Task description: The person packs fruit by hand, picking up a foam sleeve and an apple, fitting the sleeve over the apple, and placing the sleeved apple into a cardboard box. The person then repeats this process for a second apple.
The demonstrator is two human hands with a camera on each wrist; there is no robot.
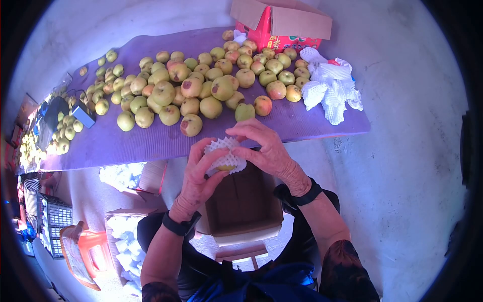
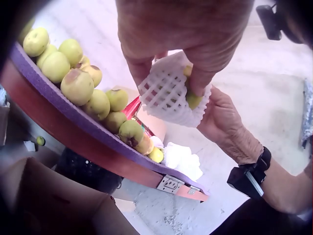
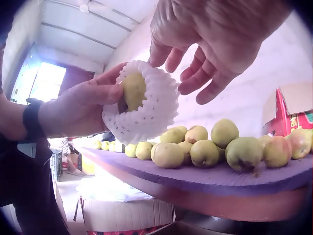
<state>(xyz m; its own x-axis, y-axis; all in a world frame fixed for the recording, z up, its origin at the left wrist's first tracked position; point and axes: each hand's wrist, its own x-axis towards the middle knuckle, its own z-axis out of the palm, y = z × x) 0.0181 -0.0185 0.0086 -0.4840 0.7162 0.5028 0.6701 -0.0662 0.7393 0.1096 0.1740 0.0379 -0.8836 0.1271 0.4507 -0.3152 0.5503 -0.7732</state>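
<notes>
My left hand (image 1: 197,173) grips a yellow-green apple (image 3: 134,90) partly covered by a white foam net sleeve (image 3: 149,120), above the floor at the table's near edge. Thumb and fingers bend around its side, and part of the apple's skin shows at the sleeve's opening. My right hand (image 1: 270,151) is at the other side of the sleeve, its thumb touching the foam and its fingers spread loosely. Just beyond both hands, many apples (image 1: 163,93) lie heaped on the purple-covered table (image 1: 297,121), some with brown spots.
A pile of white foam sleeves (image 1: 332,88) lies on the table's right end. Behind the apples stands a red carton (image 1: 297,43) with raised flaps. An open brown box (image 1: 244,201) sits below my hands. Left of my legs are a box of white foam (image 1: 131,246) and an orange stool (image 1: 95,251).
</notes>
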